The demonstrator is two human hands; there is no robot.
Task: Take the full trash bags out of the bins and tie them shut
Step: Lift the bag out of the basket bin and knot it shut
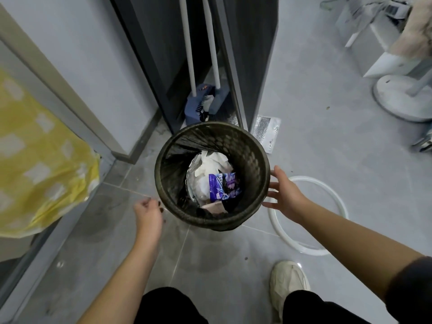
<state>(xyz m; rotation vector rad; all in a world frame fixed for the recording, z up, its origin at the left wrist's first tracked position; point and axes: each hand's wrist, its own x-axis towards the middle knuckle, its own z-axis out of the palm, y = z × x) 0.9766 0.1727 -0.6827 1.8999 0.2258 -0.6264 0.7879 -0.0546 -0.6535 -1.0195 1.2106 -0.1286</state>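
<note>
**Both hands closing on the bin**

The bin (210, 124) stood on the floor (210, 265), just in front of the dark door frame (236, 66) where a broom and dustpan (203, 106) were parked. Its black bag (173, 157) was not yet out; it lined the woven wall and had slumped on the left side. It held white paper (212, 164) and a purple wrapper (224, 185).

My right hand (284, 195) was wide, fingers spread toward the bin's right wall, as I judge to steady it. I could not tell whether the fingertips touched. My left hand (148, 213) hung near the bin's left side, fingers loosely curled and holding nothing, apart from the rim.

A white ring (301, 249) lay on the floor beside the bin, partly under my right hand. It was probably the hoop that clamps the bag, which would explain the loose edge. A yellow bag (42, 160) sat well apart by the left wall.

The next move, I judged, called for gathering the bag's edge before lifting. The bin looked light and might rise with the bag.
</note>
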